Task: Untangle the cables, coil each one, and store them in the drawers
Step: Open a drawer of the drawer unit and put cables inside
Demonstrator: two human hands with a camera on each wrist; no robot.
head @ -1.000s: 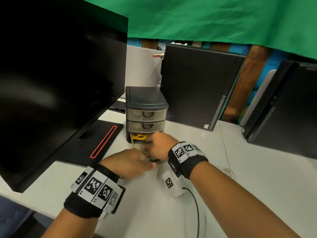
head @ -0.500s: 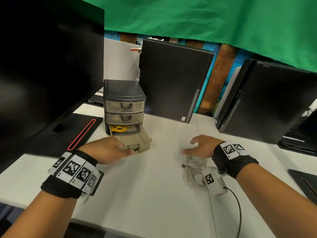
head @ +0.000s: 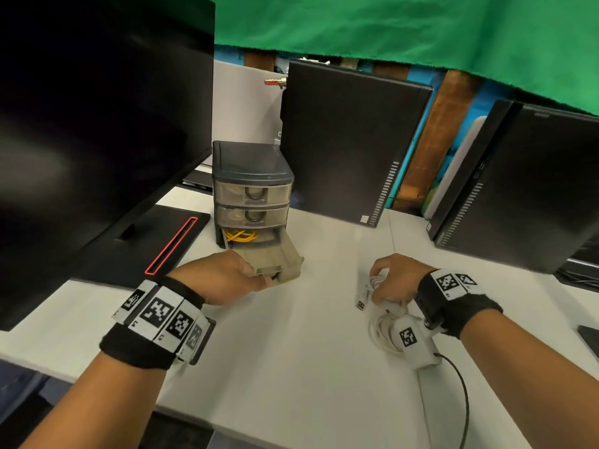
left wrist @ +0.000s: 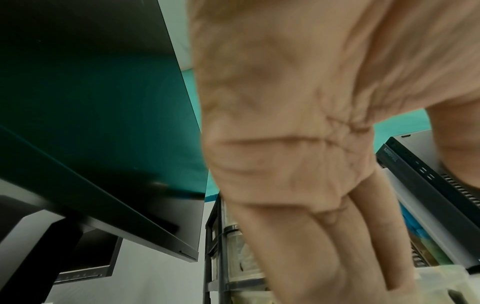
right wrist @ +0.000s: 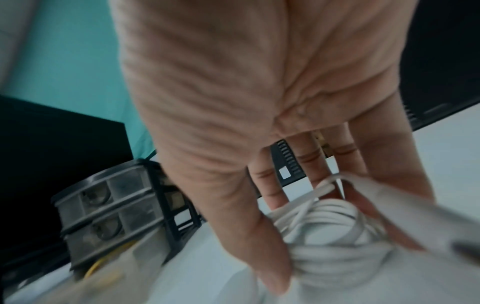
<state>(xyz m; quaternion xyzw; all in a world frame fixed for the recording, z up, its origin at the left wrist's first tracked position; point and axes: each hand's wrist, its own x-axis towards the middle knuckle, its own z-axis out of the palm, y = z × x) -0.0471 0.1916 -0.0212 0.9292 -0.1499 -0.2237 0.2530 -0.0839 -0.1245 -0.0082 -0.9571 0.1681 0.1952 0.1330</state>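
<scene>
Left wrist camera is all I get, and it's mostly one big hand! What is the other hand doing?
Observer: The right hand grips a coiled white cable that lies on the table.
Operator: Is a drawer open for it?
Observer: Yes. The bottom drawer is pulled out and tips down a little, and the left hand holds its front.
Operator: Is anything in there already?
Observer: A yellow cable shows at the back of it.
</scene>
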